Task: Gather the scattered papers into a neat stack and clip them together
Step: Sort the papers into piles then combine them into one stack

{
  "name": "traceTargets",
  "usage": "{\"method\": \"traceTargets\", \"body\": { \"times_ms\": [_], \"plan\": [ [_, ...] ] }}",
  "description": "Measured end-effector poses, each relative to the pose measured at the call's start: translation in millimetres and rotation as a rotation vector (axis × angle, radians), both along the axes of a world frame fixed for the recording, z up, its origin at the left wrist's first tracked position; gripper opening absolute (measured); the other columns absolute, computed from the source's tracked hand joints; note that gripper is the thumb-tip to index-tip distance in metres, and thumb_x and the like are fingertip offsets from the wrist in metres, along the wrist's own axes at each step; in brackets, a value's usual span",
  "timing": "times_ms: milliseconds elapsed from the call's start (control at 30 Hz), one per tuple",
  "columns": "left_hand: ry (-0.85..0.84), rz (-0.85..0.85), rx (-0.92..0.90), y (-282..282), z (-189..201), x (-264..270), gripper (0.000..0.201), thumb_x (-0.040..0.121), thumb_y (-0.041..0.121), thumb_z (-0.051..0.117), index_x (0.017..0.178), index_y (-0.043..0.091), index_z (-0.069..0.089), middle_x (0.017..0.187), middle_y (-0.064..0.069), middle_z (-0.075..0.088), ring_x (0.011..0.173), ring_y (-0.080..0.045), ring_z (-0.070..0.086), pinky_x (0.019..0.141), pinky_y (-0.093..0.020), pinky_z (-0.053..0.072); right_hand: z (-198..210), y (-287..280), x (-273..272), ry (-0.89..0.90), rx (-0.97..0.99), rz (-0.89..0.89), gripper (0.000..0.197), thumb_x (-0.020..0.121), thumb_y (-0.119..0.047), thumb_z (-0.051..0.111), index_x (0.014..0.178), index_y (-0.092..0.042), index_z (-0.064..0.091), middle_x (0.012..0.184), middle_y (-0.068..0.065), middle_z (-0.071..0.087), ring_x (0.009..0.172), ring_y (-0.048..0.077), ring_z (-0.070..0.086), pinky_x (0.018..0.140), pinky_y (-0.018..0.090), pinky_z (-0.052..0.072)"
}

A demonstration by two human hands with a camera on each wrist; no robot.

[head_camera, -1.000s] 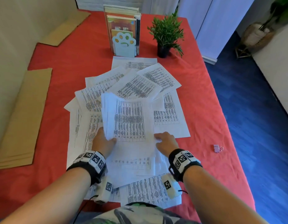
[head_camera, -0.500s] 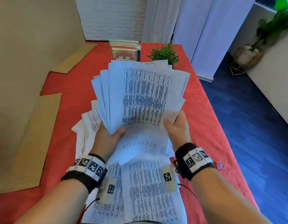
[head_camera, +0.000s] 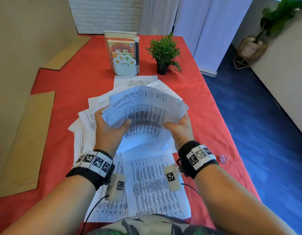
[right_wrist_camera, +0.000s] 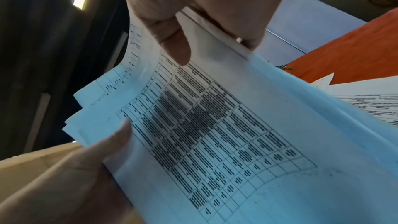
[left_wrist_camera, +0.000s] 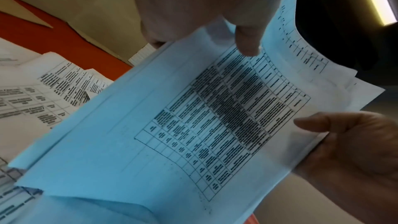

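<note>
A sheaf of printed papers [head_camera: 145, 114] is held above the red table, bowed and fanned at its far edge. My left hand [head_camera: 109, 128] grips its left side, thumb on top. My right hand [head_camera: 178, 128] grips the right side the same way. The wrist views show the sheaf [left_wrist_camera: 215, 117] [right_wrist_camera: 215, 134] with a thumb pressed on the top sheet from each side. More loose papers [head_camera: 150, 184] lie on the table under and around my hands. A small pink binder clip [head_camera: 223, 158] sits on the cloth to the right of my right wrist.
A stand of books [head_camera: 124, 53] with a paw-shaped bookend and a small potted plant [head_camera: 163, 53] stand at the far end of the red table [head_camera: 62, 82]. Cardboard sheets [head_camera: 23, 141] lie along the left edge. Blue floor drops off to the right.
Both hands picked a bunch of sheets off the table, raised them upright, then lowered and tilted them flatter, drawing the sides together. The head view tipped back down.
</note>
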State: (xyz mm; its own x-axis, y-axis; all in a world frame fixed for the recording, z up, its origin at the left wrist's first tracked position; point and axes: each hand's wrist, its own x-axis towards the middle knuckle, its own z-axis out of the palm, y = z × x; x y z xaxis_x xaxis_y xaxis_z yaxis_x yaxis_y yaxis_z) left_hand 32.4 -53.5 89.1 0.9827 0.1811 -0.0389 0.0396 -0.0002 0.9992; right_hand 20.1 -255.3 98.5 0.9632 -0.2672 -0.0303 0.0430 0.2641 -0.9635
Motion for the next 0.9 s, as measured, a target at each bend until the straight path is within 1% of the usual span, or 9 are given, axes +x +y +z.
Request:
{"method": "traceTargets", "body": {
  "times_ms": [67,100,200,333,433,533,667,800,900],
  "plan": [
    [-0.071,0.038,-0.069,-5,8,-2,0.055,0.069,0.039,0.078,0.108,0.039,0.040,0.123,0.014,0.052,0.105,0.013,0.055,0.090,-0.018,0.045,-2,1,-1,0.003,-0.033,-0.003,0.055,0.056,0.009,0.056,0.106,-0.014,0.056,0.100,0.013,0.064,0.094,0.028,0.063,0.078,0.042,0.055],
    [-0.120,0.084,-0.089,-7,12,-1,0.045,0.074,0.041,0.074,0.103,0.042,0.039,0.118,0.015,0.051,0.101,0.014,0.054,0.087,-0.015,0.043,-3,0,-3,-0.009,-0.039,-0.006,0.055,0.056,0.009,0.056,0.108,-0.011,0.055,0.098,0.012,0.065,0.093,0.027,0.064,0.079,0.045,0.055],
    [-0.188,0.245,-0.119,-9,26,5,0.030,0.073,0.061,0.062,0.090,0.042,0.046,0.102,0.013,0.051,0.101,-0.006,0.048,0.095,-0.028,0.039,1,-1,-6,-0.075,0.005,0.006,0.053,0.058,0.012,0.053,0.103,-0.015,0.053,0.085,-0.003,0.067,0.076,0.009,0.065,0.067,0.029,0.055],
    [-0.238,0.355,-0.146,-12,40,18,0.031,0.073,0.064,0.054,0.083,0.035,0.048,0.087,0.016,0.054,0.085,0.003,0.050,0.088,-0.019,0.040,15,-1,-6,-0.196,-0.022,0.014,0.064,0.058,0.015,0.047,0.109,-0.024,0.049,0.091,0.005,0.047,0.067,0.003,0.054,0.060,0.018,0.047],
    [-0.254,0.389,-0.112,-17,44,22,0.019,0.080,0.045,0.062,0.083,0.030,0.051,0.084,0.015,0.052,0.078,0.003,0.049,0.074,-0.009,0.039,18,2,-4,-0.224,-0.110,0.043,0.066,0.063,0.014,0.046,0.114,-0.027,0.048,0.082,-0.003,0.047,0.068,0.006,0.048,0.061,0.016,0.042],
    [-0.256,0.390,-0.159,-19,43,24,0.015,0.078,0.018,0.063,0.083,0.029,0.055,0.080,0.008,0.051,0.074,-0.006,0.049,0.072,-0.016,0.041,17,1,-3,-0.205,-0.099,0.048,0.067,0.063,0.014,0.049,0.116,-0.028,0.047,0.090,-0.003,0.058,0.077,0.005,0.055,0.067,0.019,0.046],
    [-0.370,0.307,-0.126,-14,35,16,0.012,0.088,0.020,0.058,0.095,0.027,0.052,0.087,0.003,0.054,0.081,-0.004,0.052,0.080,-0.016,0.042,5,-1,0,-0.067,-0.011,0.091,0.071,0.060,0.013,0.056,0.115,-0.032,0.052,0.112,0.012,0.055,0.090,0.018,0.061,0.073,0.033,0.052],
    [-0.248,0.087,0.064,2,-1,11,0.058,0.074,0.013,0.073,0.116,0.026,0.036,0.110,0.001,0.048,0.104,-0.009,0.050,0.097,-0.028,0.042,-4,1,4,0.032,-0.014,0.047,0.060,0.055,0.011,0.056,0.100,-0.029,0.061,0.100,0.009,0.059,0.075,0.014,0.059,0.065,0.030,0.051],
    [0.026,0.006,0.022,8,-24,8,0.066,0.066,-0.006,0.063,0.119,0.020,0.033,0.115,-0.009,0.053,0.113,-0.031,0.054,0.086,-0.038,0.050,-7,1,6,0.101,-0.015,0.030,0.050,0.051,0.008,0.054,0.091,-0.020,0.061,0.084,0.004,0.062,0.076,0.016,0.059,0.061,0.026,0.050]
  ]
}}
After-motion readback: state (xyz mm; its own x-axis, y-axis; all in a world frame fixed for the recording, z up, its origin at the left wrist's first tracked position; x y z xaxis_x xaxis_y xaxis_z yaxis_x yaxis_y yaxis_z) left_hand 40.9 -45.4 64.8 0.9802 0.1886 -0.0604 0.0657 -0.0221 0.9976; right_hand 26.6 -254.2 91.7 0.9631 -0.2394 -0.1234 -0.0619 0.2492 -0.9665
